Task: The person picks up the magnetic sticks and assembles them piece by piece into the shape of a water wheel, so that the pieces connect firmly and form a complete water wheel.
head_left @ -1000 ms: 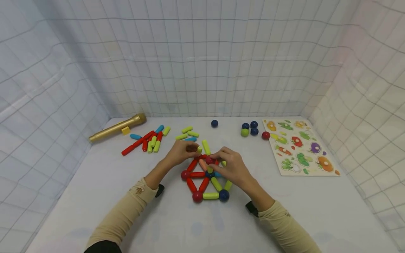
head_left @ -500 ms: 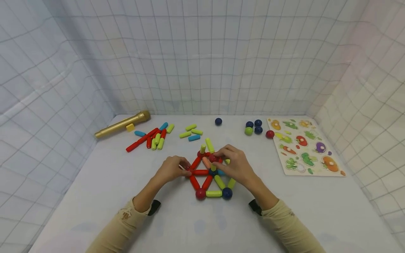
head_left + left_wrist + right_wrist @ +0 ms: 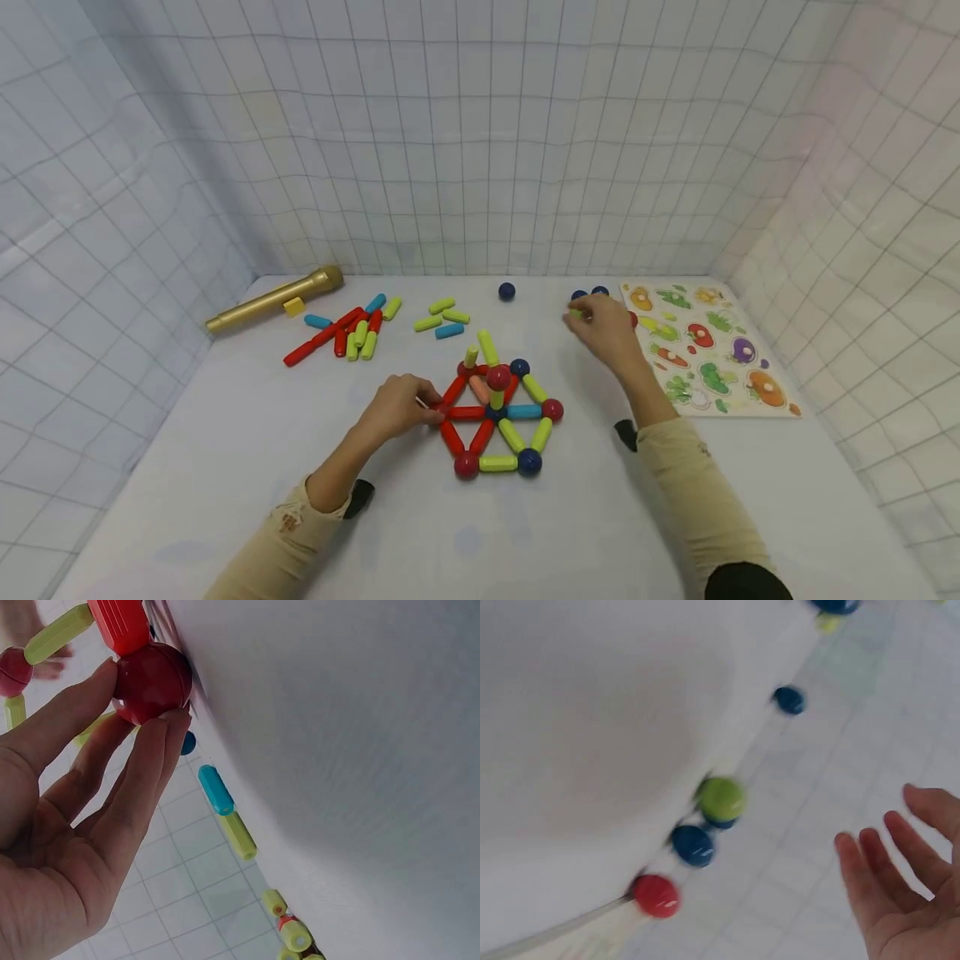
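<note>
Left hand [image 3: 396,407] pinches a red ball [image 3: 152,684]; right hand [image 3: 606,331], fingers parted, hovers near a green ball [image 3: 722,798], blue balls [image 3: 693,845] close by. Microphone [image 3: 273,300] lies left, puzzle [image 3: 720,344] right.

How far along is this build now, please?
Largely done: the flat hexagonal multicoloured frame; a glossy red ball tops its yellow-green centre rod. In hand: the left hand pinches a red corner ball; the right hand is near loose blue balls. Perhaps left: the back-left yellow-green upright rod has no ball on top.
</note>
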Available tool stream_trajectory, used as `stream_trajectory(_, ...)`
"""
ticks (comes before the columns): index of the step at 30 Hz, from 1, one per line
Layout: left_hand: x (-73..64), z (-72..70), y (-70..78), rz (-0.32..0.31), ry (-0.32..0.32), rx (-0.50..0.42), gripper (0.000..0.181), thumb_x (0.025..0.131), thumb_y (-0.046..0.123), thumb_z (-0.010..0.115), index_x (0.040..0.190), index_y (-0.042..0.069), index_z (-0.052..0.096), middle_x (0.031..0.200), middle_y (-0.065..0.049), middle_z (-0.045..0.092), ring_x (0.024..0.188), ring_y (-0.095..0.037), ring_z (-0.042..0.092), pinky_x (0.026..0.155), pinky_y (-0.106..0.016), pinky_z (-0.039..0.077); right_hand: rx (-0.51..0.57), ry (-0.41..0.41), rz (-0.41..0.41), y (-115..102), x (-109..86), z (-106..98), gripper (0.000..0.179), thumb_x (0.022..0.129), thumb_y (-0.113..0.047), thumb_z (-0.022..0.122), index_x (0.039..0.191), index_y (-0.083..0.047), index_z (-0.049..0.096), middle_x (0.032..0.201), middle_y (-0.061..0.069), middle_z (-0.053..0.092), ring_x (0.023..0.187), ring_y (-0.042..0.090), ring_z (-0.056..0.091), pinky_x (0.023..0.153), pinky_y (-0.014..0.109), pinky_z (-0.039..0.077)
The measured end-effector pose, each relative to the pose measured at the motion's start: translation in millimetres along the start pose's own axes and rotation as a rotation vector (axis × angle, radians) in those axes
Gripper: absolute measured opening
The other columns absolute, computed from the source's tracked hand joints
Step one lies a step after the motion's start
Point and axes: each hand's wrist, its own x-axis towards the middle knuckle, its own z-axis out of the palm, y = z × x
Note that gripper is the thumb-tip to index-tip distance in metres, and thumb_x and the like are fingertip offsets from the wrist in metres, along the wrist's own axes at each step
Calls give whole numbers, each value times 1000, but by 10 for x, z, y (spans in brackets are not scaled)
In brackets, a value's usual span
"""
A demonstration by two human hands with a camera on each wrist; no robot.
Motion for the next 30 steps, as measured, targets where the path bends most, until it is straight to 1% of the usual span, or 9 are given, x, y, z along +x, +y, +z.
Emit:
stream_trajectory(3, -16, -2, 10, -7, 2, 7, 23, 81, 17, 79, 101, 7, 75, 89, -2, 71, 83, -16, 56, 66, -26, 49, -212, -55, 182, 435, 239, -125, 34, 87, -12, 67, 116, 7, 65, 115, 29, 63, 112, 43, 58, 95, 52, 48)
stream_trajectory(5, -28, 1, 12, -14, -2, 4, 23, 81, 17, 79, 101, 7, 75, 89, -3, 71, 83, -16, 56, 66, -25, 49, -282, -116, 258, 671, 314, -164, 37, 85, -8, 66, 117, 10, 63, 117, 31, 62, 113, 45, 57, 97, 54, 47)
stream_trajectory(8, -48, 9, 7, -2, -3, 8, 23, 81, 16, 79, 101, 7, 75, 88, -2, 71, 82, -16, 57, 66, -25, 49, -285, -169, 334, 891, 333, -181, 36, 85, -6, 65, 116, 12, 62, 113, 31, 63, 104, 45, 60, 90, 51, 50)
stream_trajectory(13, -45, 10, 16, 11, 11, 5, 22, 81, 16, 79, 101, 7, 75, 88, -2, 71, 82, -15, 57, 66, -25, 50, -234, -87, 363, 919, 316, -194, 33, 87, -8, 64, 114, 10, 63, 113, 30, 63, 103, 45, 60, 89, 52, 50)
stream_trajectory(16, -35, 7, 29, 2, 16, 2, 23, 81, 17, 79, 101, 8, 75, 88, -2, 71, 82, -15, 57, 67, -25, 50, -206, -39, 334, 695, 323, -230, 33, 87, -10, 65, 114, 10, 64, 113, 30, 64, 102, 43, 61, 88, 51, 51)
stream_trajectory(20, -21, 2, 33, 4, 18, 9, 23, 81, 17, 79, 101, 7, 75, 88, -2, 72, 81, -15, 57, 67, -25, 50, -111, -21, 197, 66, 274, -234, 31, 88, -14, 68, 112, 5, 67, 110, 25, 67, 98, 35, 63, 82, 44, 55)
stream_trajectory(25, -1, -8, 34, -12, 2, 6, 22, 81, 17, 79, 100, 7, 75, 86, -2, 71, 80, -15, 56, 66, -25, 49, 100, -107, -38, -773, 184, -124, 32, 87, -21, 73, 114, -3, 69, 112, 15, 69, 98, 27, 69, 77, 37, 59)
stream_trajectory(27, 5, -10, 36, -24, -7, 7, 22, 81, 18, 79, 100, 7, 75, 86, -2, 71, 79, -15, 56, 66, -24, 49, 152, -154, -119, -991, 175, -58, 32, 87, -21, 73, 114, -4, 70, 110, 13, 70, 94, 24, 71, 75, 35, 60)
stream_trajectory(30, 7, -12, 42, -32, -11, 6, 21, 81, 18, 80, 99, 8, 75, 85, -1, 70, 79, -15, 56, 66, -24, 49, 172, -214, -185, -1156, 191, 60, 32, 88, -19, 72, 116, -5, 69, 109, 11, 71, 94, 21, 70, 77, 31, 59)
